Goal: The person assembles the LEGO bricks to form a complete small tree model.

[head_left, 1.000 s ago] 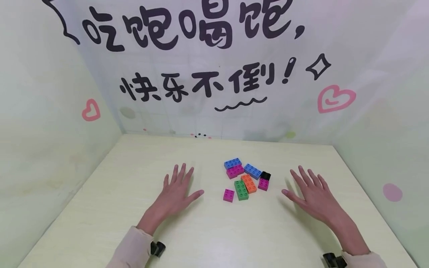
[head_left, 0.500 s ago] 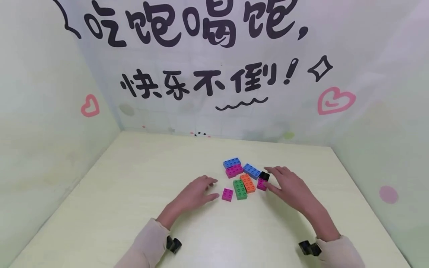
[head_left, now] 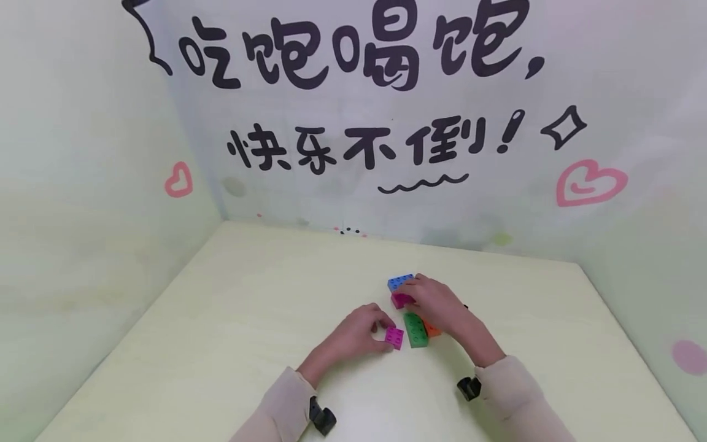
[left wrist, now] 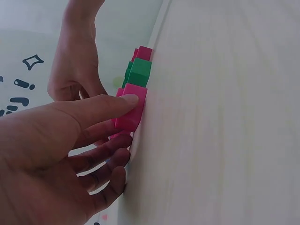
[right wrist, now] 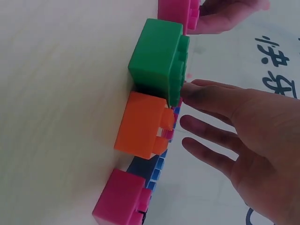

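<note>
My left hand (head_left: 353,334) pinches a small magenta toy brick (head_left: 394,337) between thumb and fingers; in the left wrist view the thumb lies on its side. My right hand (head_left: 439,301) is over a longer magenta brick (head_left: 399,301), its fingertips at that brick and its grip unclear. Behind lies a blue brick (head_left: 399,282). A green brick (head_left: 415,330) and an orange brick (head_left: 432,330) lie side by side below the right hand. The right wrist view shows the right fingers loosely extended behind the green brick, and another small magenta brick (right wrist: 117,197) near a second blue one (right wrist: 140,168).
The bricks lie on a pale wooden table (head_left: 221,344). Printed sheets form walls at the back (head_left: 309,202) and on both sides. The right hand and forearm hide the bricks on the right of the group in the head view.
Both hands have moved inward from the sides of the table. The left has taken hold of the small magenta brick. The right has passed leftward over the bricks to the longer magenta one.
</note>
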Demonstrator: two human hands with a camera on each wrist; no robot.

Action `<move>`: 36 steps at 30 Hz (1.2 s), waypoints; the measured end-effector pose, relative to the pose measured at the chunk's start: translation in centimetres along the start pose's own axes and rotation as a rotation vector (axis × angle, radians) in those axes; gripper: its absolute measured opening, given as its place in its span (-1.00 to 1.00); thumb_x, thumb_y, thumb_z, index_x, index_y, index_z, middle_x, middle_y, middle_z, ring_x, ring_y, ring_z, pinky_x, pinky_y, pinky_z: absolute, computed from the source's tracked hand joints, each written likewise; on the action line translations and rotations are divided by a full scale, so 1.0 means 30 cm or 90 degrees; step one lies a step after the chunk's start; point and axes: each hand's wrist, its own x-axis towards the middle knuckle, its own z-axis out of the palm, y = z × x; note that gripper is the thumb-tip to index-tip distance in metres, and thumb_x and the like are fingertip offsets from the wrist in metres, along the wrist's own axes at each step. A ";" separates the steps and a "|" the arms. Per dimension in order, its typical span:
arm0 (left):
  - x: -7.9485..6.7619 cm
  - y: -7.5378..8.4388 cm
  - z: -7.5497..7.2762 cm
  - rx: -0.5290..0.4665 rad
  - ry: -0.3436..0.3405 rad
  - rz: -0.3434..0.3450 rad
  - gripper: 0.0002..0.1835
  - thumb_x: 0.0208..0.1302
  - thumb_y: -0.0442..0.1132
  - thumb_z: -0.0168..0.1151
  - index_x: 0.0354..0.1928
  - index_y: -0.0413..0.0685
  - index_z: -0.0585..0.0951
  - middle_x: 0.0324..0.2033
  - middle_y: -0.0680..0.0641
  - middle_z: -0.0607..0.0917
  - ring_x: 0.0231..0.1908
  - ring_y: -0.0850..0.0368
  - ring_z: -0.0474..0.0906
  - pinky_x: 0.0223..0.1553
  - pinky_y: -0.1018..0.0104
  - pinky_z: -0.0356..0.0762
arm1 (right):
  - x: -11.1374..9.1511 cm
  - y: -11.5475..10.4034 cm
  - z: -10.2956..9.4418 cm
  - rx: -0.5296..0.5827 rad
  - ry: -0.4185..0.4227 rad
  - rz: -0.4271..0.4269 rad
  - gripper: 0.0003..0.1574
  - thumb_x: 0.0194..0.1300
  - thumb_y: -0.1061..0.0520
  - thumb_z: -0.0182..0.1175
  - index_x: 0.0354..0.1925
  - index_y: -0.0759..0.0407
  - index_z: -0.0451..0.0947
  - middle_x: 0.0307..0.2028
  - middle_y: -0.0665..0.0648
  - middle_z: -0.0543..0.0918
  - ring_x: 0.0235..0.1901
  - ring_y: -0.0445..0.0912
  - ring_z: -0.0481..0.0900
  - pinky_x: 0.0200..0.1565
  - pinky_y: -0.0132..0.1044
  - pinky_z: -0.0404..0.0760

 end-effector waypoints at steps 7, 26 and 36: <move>0.017 0.028 0.022 -0.012 0.006 0.009 -0.70 0.08 -0.11 0.51 -0.14 0.04 0.70 -0.29 0.12 0.55 -0.28 0.22 0.45 -0.26 0.45 0.43 | 0.008 0.027 -0.021 -0.009 -0.021 0.017 -0.52 0.00 0.18 0.55 -0.05 0.09 0.68 -0.15 0.04 0.66 -0.11 -0.04 0.50 -0.07 -0.14 0.59; 0.017 0.013 0.073 -0.016 0.032 -0.001 -0.71 0.08 -0.06 0.50 -0.15 0.05 0.70 -0.27 0.13 0.54 -0.29 0.23 0.43 -0.26 0.41 0.43 | -0.143 0.030 -0.094 0.168 -0.001 0.056 -0.44 -0.01 0.17 0.54 -0.06 0.04 0.50 -0.18 -0.06 0.53 -0.15 -0.05 0.51 -0.19 -0.20 0.62; -0.005 -0.010 0.036 -0.032 0.048 -0.036 -0.67 0.09 -0.07 0.50 -0.11 0.03 0.68 -0.25 0.10 0.55 -0.27 0.16 0.44 -0.23 0.34 0.44 | -0.357 -0.014 -0.015 0.322 -0.082 0.069 -0.60 0.12 0.16 0.47 -0.05 0.02 0.62 -0.21 -0.14 0.63 -0.23 -0.18 0.59 -0.13 -0.23 0.63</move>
